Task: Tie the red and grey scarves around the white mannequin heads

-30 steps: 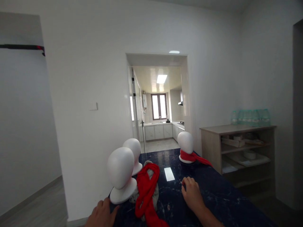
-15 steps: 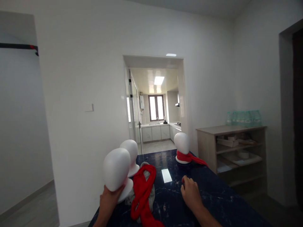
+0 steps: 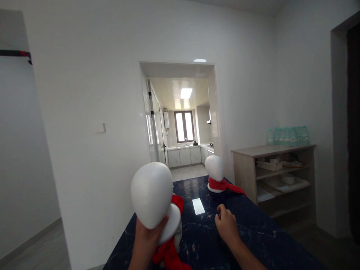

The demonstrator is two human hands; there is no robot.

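My left hand (image 3: pixel 149 234) grips a white foam mannequin head (image 3: pixel 152 193) by its neck, fingers wrapped round it. The head is tilted, its round base turned to the right. Beneath and behind it, a red scarf (image 3: pixel 170 255) lies bunched on the table over a piece of grey cloth (image 3: pixel 178 236), both partly hidden. My right hand (image 3: pixel 227 225) hovers over or rests on the table at the right, its fingers loosely curled with a gap at the thumb; I see nothing in it. Farther back stands another white mannequin head (image 3: pixel 214 167) with a red scarf (image 3: pixel 218 184) round its neck.
The dark blue marbled table (image 3: pixel 202 240) runs away toward a doorway into a kitchen. On the right stands a wooden shelf unit (image 3: pixel 243 170) holding trays and boxes, with several bottles (image 3: pixel 291 135) on top. A white wall rises at the left.
My left hand has moved the mannequin head to the right and nearer, so it now covers the second head behind it and much of the red scarf. My right hand has barely moved.
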